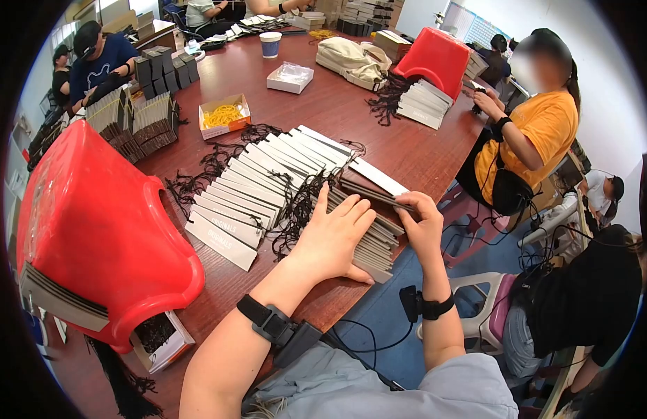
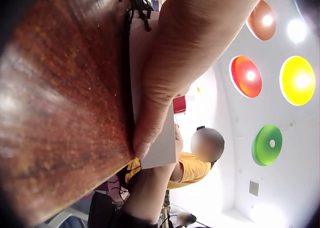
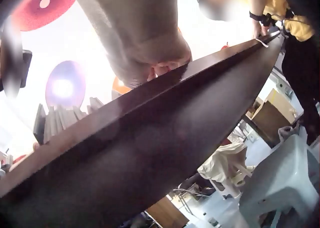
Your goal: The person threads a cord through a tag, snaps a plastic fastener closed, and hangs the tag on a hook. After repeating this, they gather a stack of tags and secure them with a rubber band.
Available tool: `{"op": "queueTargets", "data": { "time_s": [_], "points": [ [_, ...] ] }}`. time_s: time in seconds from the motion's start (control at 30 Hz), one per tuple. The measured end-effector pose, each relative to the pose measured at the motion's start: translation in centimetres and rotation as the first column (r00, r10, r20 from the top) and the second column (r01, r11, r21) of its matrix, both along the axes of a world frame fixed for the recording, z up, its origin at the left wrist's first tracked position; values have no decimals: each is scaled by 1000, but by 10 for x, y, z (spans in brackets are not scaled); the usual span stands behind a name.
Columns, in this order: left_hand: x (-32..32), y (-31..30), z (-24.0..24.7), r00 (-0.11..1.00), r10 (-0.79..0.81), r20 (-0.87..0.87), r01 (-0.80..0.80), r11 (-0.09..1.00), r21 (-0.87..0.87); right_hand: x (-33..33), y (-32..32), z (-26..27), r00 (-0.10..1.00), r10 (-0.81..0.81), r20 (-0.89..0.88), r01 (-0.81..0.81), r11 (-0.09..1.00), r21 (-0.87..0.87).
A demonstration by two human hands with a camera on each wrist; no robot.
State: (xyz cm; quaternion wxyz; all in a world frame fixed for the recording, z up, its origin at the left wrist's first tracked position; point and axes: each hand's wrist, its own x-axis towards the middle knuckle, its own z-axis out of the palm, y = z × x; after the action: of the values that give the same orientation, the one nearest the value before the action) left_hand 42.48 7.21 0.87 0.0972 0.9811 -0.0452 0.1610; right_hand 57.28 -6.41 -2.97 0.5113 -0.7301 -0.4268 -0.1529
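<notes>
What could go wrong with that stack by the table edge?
1. The stack sits right at the edge of the table. The left hand only presses flat on top, and the right hand has a grip on one end. A slip could spill pieces to the floor.
2. Black cords lie tangled beside it, so a pull might drag the fanned row out of order.

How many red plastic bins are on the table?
2. Near red bin: left edge of the table; far red bin: right side, by the person in yellow. More may be hidden.
</notes>
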Motion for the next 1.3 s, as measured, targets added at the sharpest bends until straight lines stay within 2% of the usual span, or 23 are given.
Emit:
{"op": "queueTargets", "data": {
  "time_s": [0.07,0.13,0.17,0.3,0.37,0.43,0.6,0.67,0.7,0.73,0.77,0.8,0.93,1.0,1.03,1.07,1.13,1.17,1.23,1.3],
  "points": [
    [0,0,0,1000,0,5,0,1000,-2,-7,-5,2,1000,0,-15,0,1000,-13],
    [0,0,-1,1000,2,-30,-2,1000,-4,-12,-12,3,919,143,-368,-165,986,-27],
    [-1,-1,0,1000,1,-30,-1,1000,-3,-17,-14,9,869,189,-457,-208,978,8],
    [-2,-3,1,999,34,3,-34,999,-25,-15,-19,14,839,265,-476,-299,954,5],
    [-2,-3,0,999,34,19,-33,999,-32,-13,-20,12,893,295,-339,-331,942,-51],
    [-2,-3,0,992,12,125,-15,1000,20,-13,-22,11,895,330,-301,-363,930,-61],
    [0,-1,-2,997,-9,73,9,1000,10,-9,-23,18,871,410,-270,-448,889,-97],
    [-1,-1,-2,999,-8,49,8,1000,-6,-2,-21,27,738,463,-491,-517,855,29],
    [-1,-2,-3,998,-9,58,9,1000,-3,8,-18,20,803,369,-467,-418,909,0],
    [-1,-3,-4,998,-10,66,10,1000,-2,16,-8,16,984,139,-111,-151,982,-111],
    [-2,-3,-3,997,-18,71,19,1000,-11,21,-2,15,996,-12,91,28,983,-179],
    [-2,-4,-3,997,-11,74,12,1000,-10,25,3,13,943,-147,297,214,955,-206],
    [-4,-6,-2,999,-25,38,25,1000,-15,30,10,-1,928,-128,349,227,939,-260],
    [-5,-9,-1,999,-42,25,42,999,6,25,6,2,993,-65,95,90,956,-278],
    [-5,-9,-2,999,-41,25,41,999,9,19,5,2,994,-48,-98,28,981,-193],
    [-5,-9,-3,999,-25,22,25,1000,6,9,1,8,970,-19,-244,-21,987,-162],
    [-5,-9,-4,999,-36,22,36,999,19,-10,-10,23,812,-44,-583,-94,975,-204],
    [-6,-8,-5,998,-46,45,43,998,49,-16,-15,23,811,-35,-585,-108,972,-207],
    [-7,-7,-4,993,-62,99,58,997,45,-24,-21,22,719,192,-668,-281,959,-28],
    [-8,-7,-7,993,-64,103,60,997,42,-27,-21,26,720,205,-663,-309,950,-42]
  ]
}}
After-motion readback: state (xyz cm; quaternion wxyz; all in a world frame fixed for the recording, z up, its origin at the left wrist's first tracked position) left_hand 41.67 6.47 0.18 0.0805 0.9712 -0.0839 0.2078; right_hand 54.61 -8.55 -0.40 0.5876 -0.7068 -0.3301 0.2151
